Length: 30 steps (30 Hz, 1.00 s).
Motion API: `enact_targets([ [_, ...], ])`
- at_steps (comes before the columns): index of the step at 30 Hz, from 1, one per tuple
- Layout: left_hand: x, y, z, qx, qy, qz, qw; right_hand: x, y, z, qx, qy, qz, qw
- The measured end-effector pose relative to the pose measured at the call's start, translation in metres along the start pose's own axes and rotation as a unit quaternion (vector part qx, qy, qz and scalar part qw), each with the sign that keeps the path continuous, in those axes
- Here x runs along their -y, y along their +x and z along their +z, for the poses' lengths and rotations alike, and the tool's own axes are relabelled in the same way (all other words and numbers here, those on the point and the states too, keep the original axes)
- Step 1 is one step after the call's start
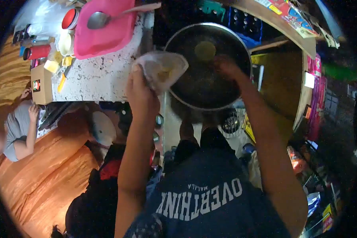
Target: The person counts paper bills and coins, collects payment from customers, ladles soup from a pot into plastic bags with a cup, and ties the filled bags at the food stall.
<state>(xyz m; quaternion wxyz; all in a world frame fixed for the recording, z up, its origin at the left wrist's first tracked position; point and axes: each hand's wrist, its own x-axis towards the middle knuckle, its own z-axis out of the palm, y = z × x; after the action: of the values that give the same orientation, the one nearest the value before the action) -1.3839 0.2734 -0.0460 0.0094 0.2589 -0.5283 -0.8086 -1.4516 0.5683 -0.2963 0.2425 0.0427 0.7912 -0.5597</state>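
1. The left hand [142, 93] is gripping a translucent plastic bag [164, 70] near the left edge of the large round pan [208, 89].
2. The right hand [226, 68] is hovering over the pan, its grip too blurred to tell.

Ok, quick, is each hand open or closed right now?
Left hand: closed, holding a bag.
Right hand: in front of the pan, too blurred and dark to tell.

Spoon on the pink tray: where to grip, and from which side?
By the handle's outer end, from the picture's right. The spoon lies with its bowl over the pink tray and its handle jutting past the tray's right edge, which likely leaves the end easiest to grasp.
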Motion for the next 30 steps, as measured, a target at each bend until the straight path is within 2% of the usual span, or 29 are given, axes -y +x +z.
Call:
enact_targets([
  [1, 0.002, -0.002, -0.002, 0.012, 0.009, -0.002, 1.000, 0.020, -0.019, -0.009, -0.007, -0.027, 0.057, 0.998],
  [2, 0.000, -0.002, 0.001, 0.016, 0.009, -0.005, 1.000, 0.016, -0.019, -0.016, -0.011, -0.027, 0.059, 0.998],
  [4, -0.005, -0.002, 0.008, -0.009, -0.001, -0.025, 1.000, 0.003, -0.012, -0.034, -0.007, -0.185, -0.007, 0.983],
  [5, 0.000, 0.005, 0.002, -0.005, 0.000, -0.027, 1.000, -0.004, -0.006, -0.036, -0.011, -0.184, -0.004, 0.983],
  [7, 0.011, 0.017, -0.015, 0.020, -0.047, -0.006, 0.999, -0.019, 0.006, -0.026, -0.073, -0.268, -0.108, 0.954],
  [8, 0.014, 0.020, -0.020, 0.022, -0.040, -0.010, 0.999, -0.028, 0.015, -0.017, -0.074, -0.262, -0.104, 0.957],
  [11, 0.005, 0.018, -0.011, 0.022, -0.047, -0.011, 0.999, -0.054, 0.042, 0.009, -0.117, -0.223, -0.188, 0.949],
  [13, -0.011, 0.001, 0.009, 0.021, -0.054, -0.004, 0.998, -0.045, 0.047, 0.026, -0.123, -0.472, -0.237, 0.840],
  [14, -0.009, 0.003, 0.003, 0.017, -0.053, -0.007, 0.998, -0.036, 0.049, 0.033, -0.118, -0.470, -0.236, 0.842],
  [17, -0.012, 0.010, -0.011, -0.012, -0.050, 0.025, 0.998, 0.025, 0.060, 0.039, -0.119, -0.475, -0.079, 0.868],
  [19, -0.017, 0.005, -0.011, -0.006, -0.074, -0.025, 0.997, 0.059, 0.065, 0.038, -0.122, -0.470, 0.026, 0.874],
  [22, -0.016, 0.007, -0.013, -0.026, -0.090, -0.024, 0.995, 0.076, 0.068, 0.037, -0.079, -0.428, 0.039, 0.900],
  [23, -0.016, 0.006, -0.015, -0.027, -0.089, -0.023, 0.995, 0.061, 0.079, 0.047, -0.078, -0.428, 0.038, 0.900],
  [25, -0.016, 0.005, -0.018, -0.045, -0.072, -0.012, 0.996, 0.013, 0.112, 0.072, -0.069, -0.607, -0.026, 0.791],
  [26, -0.014, 0.008, -0.022, -0.047, -0.072, -0.012, 0.996, 0.030, 0.107, 0.077, -0.068, -0.607, -0.027, 0.791],
  [27, -0.011, 0.010, -0.029, -0.074, -0.066, -0.009, 0.995, 0.047, 0.101, 0.086, -0.012, -0.543, 0.042, 0.838],
  [29, -0.010, 0.010, -0.037, -0.105, -0.058, -0.009, 0.993, 0.055, 0.099, 0.104, 0.049, -0.470, 0.113, 0.874],
  [30, -0.012, 0.010, -0.036, -0.093, -0.060, -0.019, 0.994, 0.049, 0.100, 0.115, 0.024, -0.454, 0.102, 0.885],
])
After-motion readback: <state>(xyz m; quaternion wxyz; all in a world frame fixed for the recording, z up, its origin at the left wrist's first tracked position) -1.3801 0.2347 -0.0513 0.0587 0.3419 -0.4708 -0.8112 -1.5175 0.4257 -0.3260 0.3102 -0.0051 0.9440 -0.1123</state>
